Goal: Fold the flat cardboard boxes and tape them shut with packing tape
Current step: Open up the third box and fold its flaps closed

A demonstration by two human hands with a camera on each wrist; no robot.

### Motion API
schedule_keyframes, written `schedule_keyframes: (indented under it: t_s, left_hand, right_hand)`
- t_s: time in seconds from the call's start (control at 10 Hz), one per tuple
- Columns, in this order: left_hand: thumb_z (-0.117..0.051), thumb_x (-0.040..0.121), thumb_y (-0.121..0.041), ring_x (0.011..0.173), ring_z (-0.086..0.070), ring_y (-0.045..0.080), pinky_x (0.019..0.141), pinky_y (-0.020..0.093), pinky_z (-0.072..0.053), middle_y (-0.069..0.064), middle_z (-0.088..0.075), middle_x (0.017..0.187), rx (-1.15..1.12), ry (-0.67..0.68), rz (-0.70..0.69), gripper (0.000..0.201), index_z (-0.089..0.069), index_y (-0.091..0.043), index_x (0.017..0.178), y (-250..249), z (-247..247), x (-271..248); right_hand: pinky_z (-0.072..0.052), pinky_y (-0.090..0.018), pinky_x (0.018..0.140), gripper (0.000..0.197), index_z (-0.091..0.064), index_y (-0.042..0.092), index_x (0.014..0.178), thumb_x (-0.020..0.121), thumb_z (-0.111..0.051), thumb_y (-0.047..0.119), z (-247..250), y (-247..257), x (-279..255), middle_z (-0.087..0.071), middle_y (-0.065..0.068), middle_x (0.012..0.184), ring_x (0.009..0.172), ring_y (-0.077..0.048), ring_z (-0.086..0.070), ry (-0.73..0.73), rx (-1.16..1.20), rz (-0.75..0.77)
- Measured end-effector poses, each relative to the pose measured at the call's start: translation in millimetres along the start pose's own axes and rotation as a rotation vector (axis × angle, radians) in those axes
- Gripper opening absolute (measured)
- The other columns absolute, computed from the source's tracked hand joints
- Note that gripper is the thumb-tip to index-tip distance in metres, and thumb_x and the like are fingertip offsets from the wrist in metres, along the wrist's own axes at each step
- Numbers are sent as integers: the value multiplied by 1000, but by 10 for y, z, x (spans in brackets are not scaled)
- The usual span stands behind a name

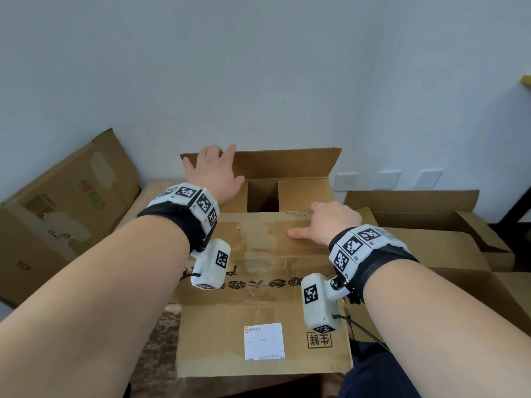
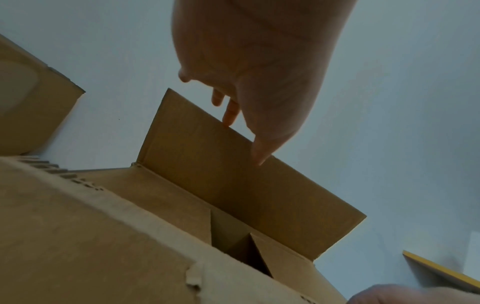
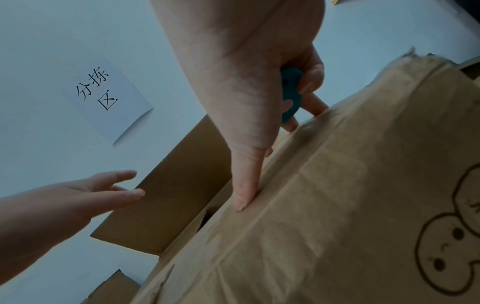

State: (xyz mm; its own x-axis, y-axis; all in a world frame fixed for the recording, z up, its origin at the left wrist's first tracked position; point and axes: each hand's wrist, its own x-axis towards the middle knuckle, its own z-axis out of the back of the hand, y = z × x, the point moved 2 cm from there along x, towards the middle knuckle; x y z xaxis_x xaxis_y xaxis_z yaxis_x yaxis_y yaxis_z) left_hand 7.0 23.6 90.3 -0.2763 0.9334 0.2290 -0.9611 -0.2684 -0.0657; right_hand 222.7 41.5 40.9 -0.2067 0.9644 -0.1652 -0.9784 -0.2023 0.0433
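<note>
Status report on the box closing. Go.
Left hand open, reaching the upright far flap. Right hand presses the near flap of the brown cardboard box down, small teal object in its fingers. Nothing in the way.

Parcel-sorting room: cardboard boxes, sorting-area wall sign.

Black wristbands, white tagged modules

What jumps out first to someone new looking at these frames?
The big cardboard box at centre, near flap folded down, far flap standing up against the wall. The left hand reaches with straight fingers to that far flap, while the right hand presses the near flap and holds a small teal object. More boxes lie alongside.
</note>
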Motion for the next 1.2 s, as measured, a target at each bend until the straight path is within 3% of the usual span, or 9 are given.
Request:
schedule_keyframes:
  t_s: [0.1,0.3,0.4,0.5,0.6,0.8,0.9,1.0,1.2]
  left_hand:
    - [-44,93,-46,125,-40,29,109,57,-21,7,-38,135,37,30,15,49,-41,-27,137,31,20,-70]
    - [-36,91,-43,98,-57,26,96,48,-44,6,-60,114,-68,338,23,41,-64,-22,112,83,-286,-178]
    - [-35,97,-36,103,-57,26,90,38,-47,9,-58,119,-52,418,37,41,-57,-16,126,133,-404,-236]
    - [-29,100,-32,125,-45,30,103,42,-39,15,-47,138,-50,492,108,45,-42,-13,139,190,-491,-274]
    - [-28,101,-28,129,-39,34,110,43,-30,20,-46,138,-21,515,208,45,-43,-4,136,296,-509,-250]
    - [-33,101,-12,117,-50,34,89,29,-42,21,-51,134,-34,552,310,38,-50,7,129,341,-342,-282]
    - [-32,100,-7,90,-44,23,69,18,-43,19,-57,122,10,571,251,36,-52,5,127,384,-361,-258]
    - [-29,99,-4,88,-48,21,88,26,-46,13,-60,121,64,516,241,38,-58,0,124,433,-361,-262]
    - [-31,96,-2,88,-49,21,80,28,-44,6,-59,107,-44,422,307,38,-61,-3,119,485,-384,-401]
  right_hand:
    - [-38,-26,52,78,-46,20,121,70,-59,77,0,6,-7,-53,0,86,73,-21,-52,-53,56,-64]
    - [-40,-31,63,78,-35,13,124,73,-72,59,-58,-55,0,-63,-5,104,93,-28,-64,-196,323,-184]
    - [-42,-32,64,71,-36,12,121,76,-73,52,-91,-65,-11,-62,-7,105,93,-29,-63,-256,422,-209]
    - [-43,-34,69,65,-41,13,127,82,-68,52,-104,-103,0,-59,-11,116,103,-31,-61,-224,407,-218]
    - [-42,-32,68,52,-53,13,120,85,-65,49,-104,-168,44,-59,-11,117,105,-31,-60,-192,423,-227]
    - [-42,-27,60,24,-64,11,96,87,-62,33,-129,-220,138,-66,-8,97,79,-25,-57,-160,495,-194]
    - [-37,-26,56,17,-63,13,94,89,-56,27,-148,-229,153,-65,-7,96,76,-24,-53,-146,462,-199]
    - [-34,-26,52,17,-64,14,94,90,-52,25,-140,-252,165,-64,-6,95,76,-23,-53,-129,406,-207]
    - [-37,-25,51,15,-62,12,87,92,-52,22,-118,-286,85,-59,-6,83,68,-22,-52,-135,382,-265]
